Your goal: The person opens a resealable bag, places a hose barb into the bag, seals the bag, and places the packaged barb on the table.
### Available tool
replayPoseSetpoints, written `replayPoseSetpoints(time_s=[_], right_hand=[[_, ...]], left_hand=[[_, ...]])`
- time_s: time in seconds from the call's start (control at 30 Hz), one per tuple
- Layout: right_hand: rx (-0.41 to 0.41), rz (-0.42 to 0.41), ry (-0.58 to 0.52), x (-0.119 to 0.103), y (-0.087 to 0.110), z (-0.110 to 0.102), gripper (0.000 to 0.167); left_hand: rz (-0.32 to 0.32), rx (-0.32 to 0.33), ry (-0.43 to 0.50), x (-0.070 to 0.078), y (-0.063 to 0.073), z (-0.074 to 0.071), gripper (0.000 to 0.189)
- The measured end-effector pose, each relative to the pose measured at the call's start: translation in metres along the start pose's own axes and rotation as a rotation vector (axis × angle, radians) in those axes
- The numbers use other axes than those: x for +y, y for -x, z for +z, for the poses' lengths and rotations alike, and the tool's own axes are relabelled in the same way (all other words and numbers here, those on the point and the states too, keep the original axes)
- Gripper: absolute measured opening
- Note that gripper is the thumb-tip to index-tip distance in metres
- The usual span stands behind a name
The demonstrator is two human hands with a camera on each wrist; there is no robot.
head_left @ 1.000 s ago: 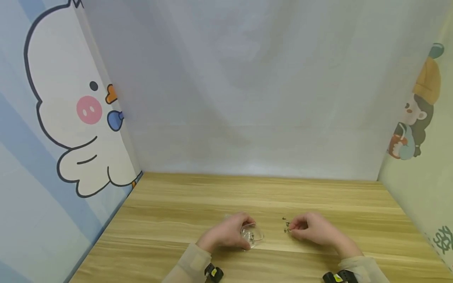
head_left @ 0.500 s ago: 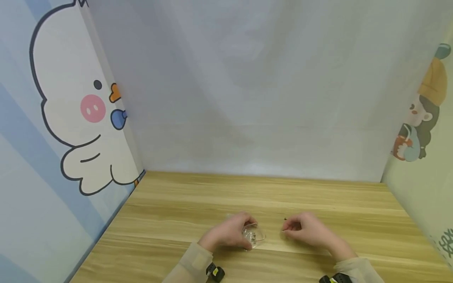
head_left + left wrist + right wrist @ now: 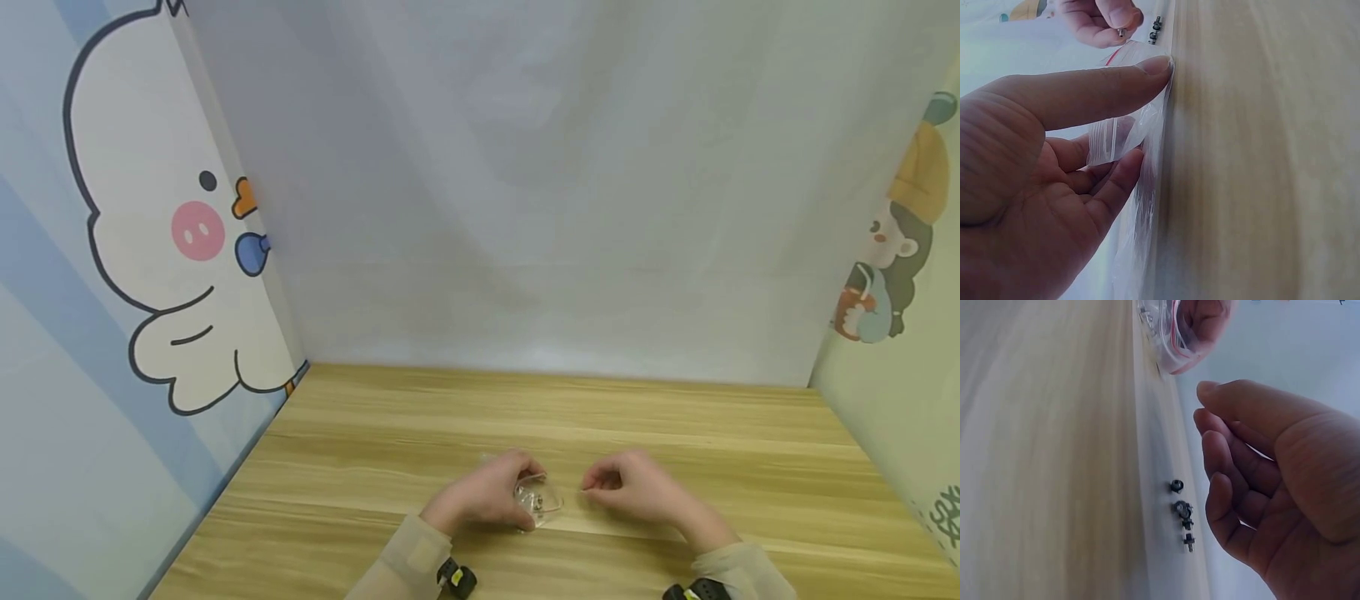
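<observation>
1. The left hand (image 3: 487, 493) holds a clear, crinkly plastic zip bag with a red seal line (image 3: 553, 498) between thumb and fingers, low at the wood-grain desk (image 3: 412, 417).
2. The right hand (image 3: 637, 487) pinches a small, shiny metal screw (image 3: 1121, 32) near the bag's mouth.
3. Bagging seems underway; best part the flimsy film wide and release past the ridged seal.
4. Dark, knobbly metal screws (image 3: 1183, 510) lie loose near the right hand.

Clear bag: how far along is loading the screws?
Partway, apparently. Done: a few bagged screws show inside the clear bag. In hand: the left hand holds the bag; the right hand pinches a single screw near it. Left: several loose screws on the tabletop.
</observation>
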State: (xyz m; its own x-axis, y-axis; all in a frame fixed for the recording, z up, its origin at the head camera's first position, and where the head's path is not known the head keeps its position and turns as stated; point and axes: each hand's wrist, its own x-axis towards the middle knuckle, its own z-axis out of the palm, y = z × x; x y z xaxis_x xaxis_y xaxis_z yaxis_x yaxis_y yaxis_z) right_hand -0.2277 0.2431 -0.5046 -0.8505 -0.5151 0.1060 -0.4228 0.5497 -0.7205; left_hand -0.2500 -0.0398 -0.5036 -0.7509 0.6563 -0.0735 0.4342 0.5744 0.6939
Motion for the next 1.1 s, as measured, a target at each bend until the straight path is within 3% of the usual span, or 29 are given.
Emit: replayPoseSetpoints(time_s=[0.57,1.1], right_hand=[[-0.017,-0.045,-0.017,-0.024,-0.023,0.021,0.005],[-0.032,-0.057,-0.043,-0.026,-0.026,0.026,0.012]], left_hand=[[0.002,-0.006,-0.012,0.002,0.001,0.000,0.065],[-0.002,-0.015,-0.036,0.004,0.001,-0.001,0.064]])
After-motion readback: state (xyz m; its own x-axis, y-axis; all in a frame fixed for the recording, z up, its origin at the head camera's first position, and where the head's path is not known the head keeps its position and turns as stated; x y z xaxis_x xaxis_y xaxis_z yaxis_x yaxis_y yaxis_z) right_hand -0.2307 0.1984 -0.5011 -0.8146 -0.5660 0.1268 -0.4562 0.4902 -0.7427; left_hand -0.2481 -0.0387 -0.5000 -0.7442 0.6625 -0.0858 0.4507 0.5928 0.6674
